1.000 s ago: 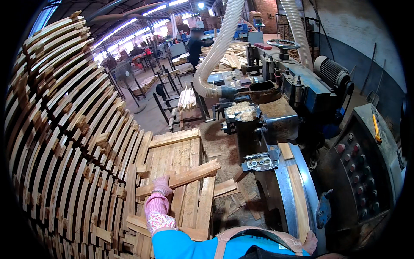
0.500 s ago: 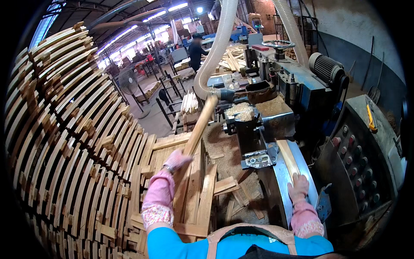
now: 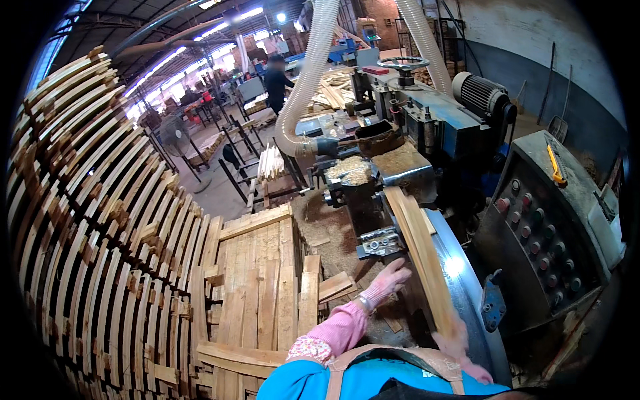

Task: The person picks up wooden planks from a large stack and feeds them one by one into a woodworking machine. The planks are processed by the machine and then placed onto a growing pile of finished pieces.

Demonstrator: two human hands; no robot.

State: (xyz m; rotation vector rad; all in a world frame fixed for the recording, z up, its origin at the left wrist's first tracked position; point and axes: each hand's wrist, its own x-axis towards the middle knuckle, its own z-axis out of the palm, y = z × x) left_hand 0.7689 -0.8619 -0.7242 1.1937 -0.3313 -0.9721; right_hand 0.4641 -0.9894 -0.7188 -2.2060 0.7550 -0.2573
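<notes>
A long wooden board (image 3: pixel 421 257) lies slantwise above the metal bed (image 3: pixel 453 253) of a woodworking machine, its far end by the sawdust-covered housing. My right hand (image 3: pixel 455 341), smeared by motion, grips the board's near end. Left of the board, my left hand (image 3: pixel 387 280) has its fingers stretched out and holds nothing, just below a metal guide block (image 3: pixel 381 243). Another wooden piece shows partly beyond the board's right edge, mostly hidden under it. Both forearms wear pink sleeves.
Tall stacks of wooden slats (image 3: pixel 87 233) fill the left side. A pile of boards (image 3: pixel 253 280) lies nearer. A control panel (image 3: pixel 540 240) with a yellow cutter (image 3: pixel 555 164) stands right. A clear hose (image 3: pixel 300 93) hangs ahead; a person (image 3: pixel 275 83) stands far off.
My left hand has let go of the board and moved right toward the guide block. The board has swung across onto the machine, its near end now in my right hand, which has drawn back.
</notes>
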